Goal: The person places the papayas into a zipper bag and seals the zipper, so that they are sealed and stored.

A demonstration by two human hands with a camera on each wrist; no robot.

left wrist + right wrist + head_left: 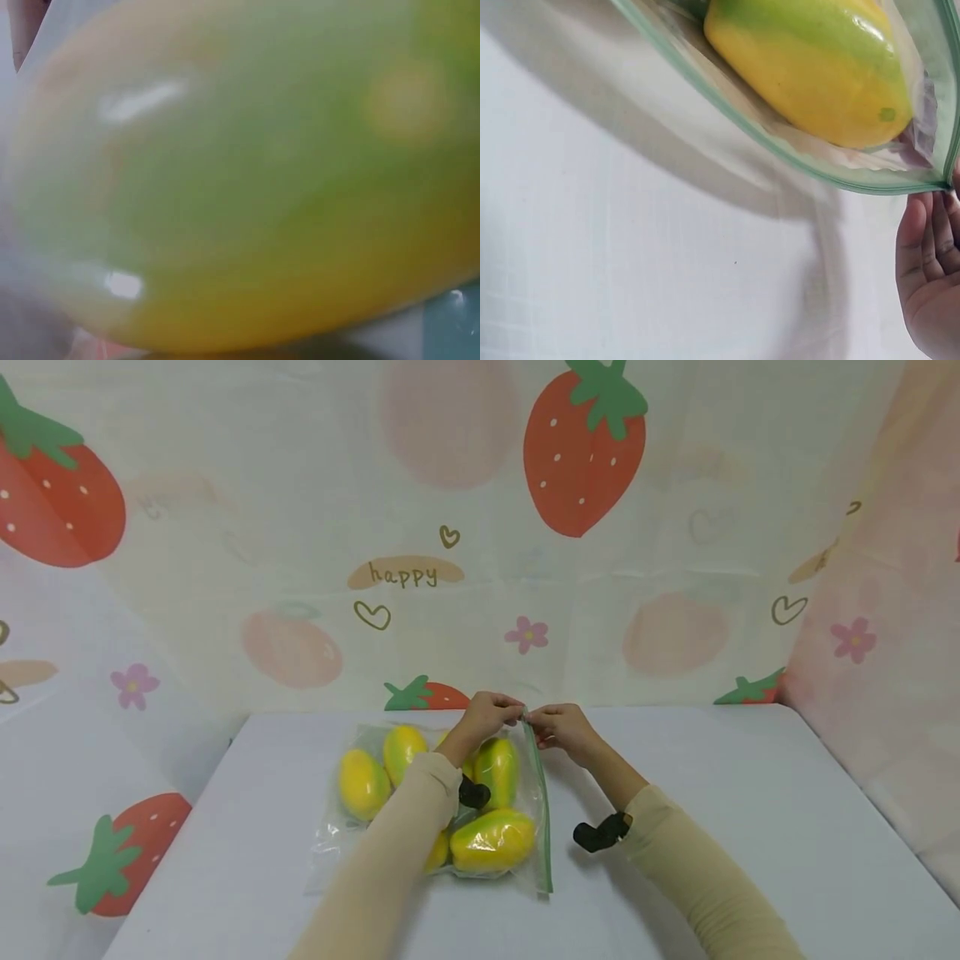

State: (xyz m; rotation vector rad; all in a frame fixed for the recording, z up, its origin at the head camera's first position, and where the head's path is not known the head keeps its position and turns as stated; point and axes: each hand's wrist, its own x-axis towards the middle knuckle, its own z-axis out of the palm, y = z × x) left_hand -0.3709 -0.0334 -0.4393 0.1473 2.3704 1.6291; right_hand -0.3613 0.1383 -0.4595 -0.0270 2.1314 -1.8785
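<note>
A clear zip bag (546, 835) with a green closure strip lies flat, its mouth to the right. Several yellow-green, mango-shaped fruits (493, 842) are inside. At the far end of the strip, my left hand (482, 718) pinches the bag's corner between thumb and fingers. Right beside it, my right hand (566, 728) pinches the same corner. From the right wrist, the two green strips (761, 137) gape apart around a fruit (817, 79) and meet at the corner by the fingers. A blurred fruit (262, 195) behind plastic fills the left wrist view.
The bag rests on a white table (720, 793). A strawberry-printed cloth (585, 452) hangs behind it and along both sides. Black wrist cameras sit near both cuffs, the right one (602, 832) just above the tabletop and the left one (474, 793) over the bag.
</note>
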